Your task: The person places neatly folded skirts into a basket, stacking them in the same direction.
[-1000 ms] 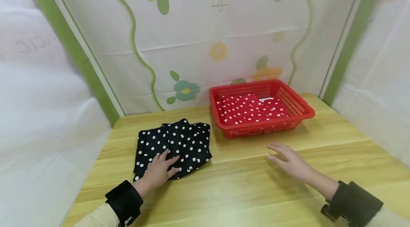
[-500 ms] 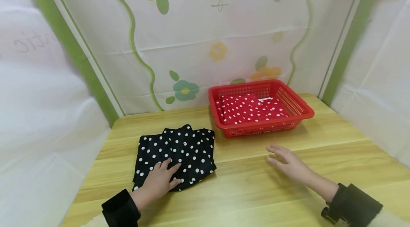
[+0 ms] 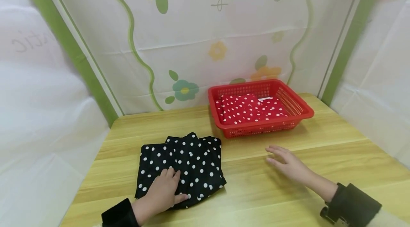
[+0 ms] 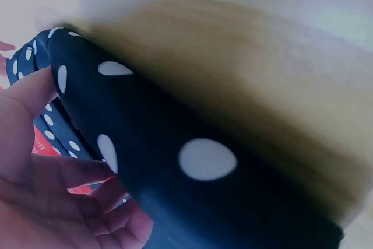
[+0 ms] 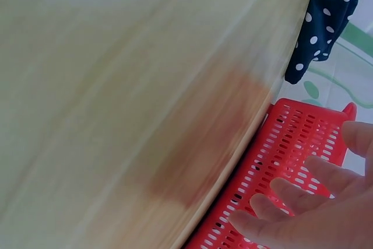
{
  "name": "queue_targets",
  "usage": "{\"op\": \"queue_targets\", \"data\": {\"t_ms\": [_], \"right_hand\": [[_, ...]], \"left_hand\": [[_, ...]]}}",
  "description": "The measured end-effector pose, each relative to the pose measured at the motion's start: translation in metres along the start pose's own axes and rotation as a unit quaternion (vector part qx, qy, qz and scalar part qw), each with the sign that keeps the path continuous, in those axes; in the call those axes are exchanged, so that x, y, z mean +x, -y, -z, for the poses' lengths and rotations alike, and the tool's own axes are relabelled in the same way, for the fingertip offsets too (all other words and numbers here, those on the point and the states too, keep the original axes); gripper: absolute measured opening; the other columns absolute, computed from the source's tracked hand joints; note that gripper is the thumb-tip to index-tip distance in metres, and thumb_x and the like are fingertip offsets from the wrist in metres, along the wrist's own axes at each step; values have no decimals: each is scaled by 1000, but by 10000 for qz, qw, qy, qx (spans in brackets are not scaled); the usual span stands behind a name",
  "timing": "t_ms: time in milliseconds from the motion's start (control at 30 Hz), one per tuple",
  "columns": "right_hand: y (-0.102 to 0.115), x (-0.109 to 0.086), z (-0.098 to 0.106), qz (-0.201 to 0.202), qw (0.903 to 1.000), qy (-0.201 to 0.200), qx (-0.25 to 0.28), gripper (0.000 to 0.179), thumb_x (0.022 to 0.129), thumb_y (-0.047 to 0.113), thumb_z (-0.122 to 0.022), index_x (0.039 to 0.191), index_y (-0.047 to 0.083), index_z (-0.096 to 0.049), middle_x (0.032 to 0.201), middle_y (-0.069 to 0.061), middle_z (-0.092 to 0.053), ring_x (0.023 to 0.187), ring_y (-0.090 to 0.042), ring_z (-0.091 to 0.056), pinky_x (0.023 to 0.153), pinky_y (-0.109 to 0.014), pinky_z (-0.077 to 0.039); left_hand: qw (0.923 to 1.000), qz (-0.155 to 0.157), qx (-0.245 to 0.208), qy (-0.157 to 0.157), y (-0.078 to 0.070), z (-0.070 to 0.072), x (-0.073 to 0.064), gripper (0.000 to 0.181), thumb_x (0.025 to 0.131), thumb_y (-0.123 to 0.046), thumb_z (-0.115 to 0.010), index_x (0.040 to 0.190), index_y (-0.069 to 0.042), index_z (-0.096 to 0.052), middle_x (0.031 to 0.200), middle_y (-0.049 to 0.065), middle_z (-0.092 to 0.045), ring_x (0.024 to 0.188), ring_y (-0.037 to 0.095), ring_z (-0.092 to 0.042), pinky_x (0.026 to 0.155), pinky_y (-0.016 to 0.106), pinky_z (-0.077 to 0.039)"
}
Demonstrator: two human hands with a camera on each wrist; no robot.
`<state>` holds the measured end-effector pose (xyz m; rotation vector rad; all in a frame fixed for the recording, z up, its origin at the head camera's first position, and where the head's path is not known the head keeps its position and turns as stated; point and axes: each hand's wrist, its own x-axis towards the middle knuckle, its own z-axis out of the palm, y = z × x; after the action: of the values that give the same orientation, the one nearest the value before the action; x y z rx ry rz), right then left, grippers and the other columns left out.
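A folded black cloth with white polka dots [image 3: 198, 170] lies on the table, left of the middle. My left hand [image 3: 163, 189] rests on its near left part in the head view, fingertips touching the fabric and thumb apart from the fingers. In the left wrist view, the fingers of the left hand [image 4: 76, 185] are bent slightly against the dotted cloth [image 4: 151, 121]. My right hand [image 3: 289, 164] hovers over the table at the right, fingers relaxed and holding nothing. In the right wrist view, the right hand [image 5: 320, 202] appears in front of the red basket [image 5: 291, 150].
The red plastic basket [image 3: 266, 125] stands at the back right of the wooden table [image 3: 250, 191]. Inside it lies folded red cloth with white dots [image 3: 240, 109]. White printed curtains [image 3: 192, 42] enclose the table at the back and both sides.
The black dotted cloth has slid toward me and slightly right under my left hand. The left hand's fingers have drawn closer together. My right hand and the basket have barely moved.
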<state>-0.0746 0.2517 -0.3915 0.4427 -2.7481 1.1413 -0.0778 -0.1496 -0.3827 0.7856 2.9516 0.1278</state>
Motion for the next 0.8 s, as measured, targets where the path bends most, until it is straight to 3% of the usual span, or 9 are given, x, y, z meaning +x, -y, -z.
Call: {"op": "queue_targets", "data": {"t_ms": [267, 467, 600, 800], "right_hand": [[-1, -2, -3, -169, 9997, 169, 65, 42, 96, 19, -61, 127, -9, -57, 135, -35, -46, 124, -55, -41, 100, -67, -29], [1, -2, -4, -147, 9997, 209, 46, 41, 96, 20, -60, 126, -8, -58, 135, -34, -46, 124, -55, -41, 100, -67, -28], [1, -1, -5, -55, 9998, 188, 89, 39, 96, 18, -61, 124, -9, -58, 133, -35, -47, 123, -55, -42, 100, -68, -29], [6, -1, -4, -89, 9998, 171, 82, 38, 95, 17, -61, 123, -9, -59, 132, -35, -48, 122, -55, -43, 99, -67, -30]], "left_hand": [[9999, -59, -88, 76, -6, 0, -1, 74, 76, -50, -78, 115, 12, -62, 96, 13, -51, 86, 24, -46, 72, 40, -50], [9992, -252, -195, 237, -21, -1, -1, 74, 75, -54, -77, 109, 11, -62, 93, 10, -50, 87, 25, -47, 73, 37, -51], [9992, -331, -169, 168, -29, -3, 0, 75, 75, -57, -76, 106, 10, -63, 92, 10, -49, 85, 24, -46, 72, 35, -51], [9983, -529, -228, 34, -28, -1, -1, 73, 74, -59, -76, 100, 8, -62, 89, 9, -48, 82, 23, -45, 69, 35, -51]]}}
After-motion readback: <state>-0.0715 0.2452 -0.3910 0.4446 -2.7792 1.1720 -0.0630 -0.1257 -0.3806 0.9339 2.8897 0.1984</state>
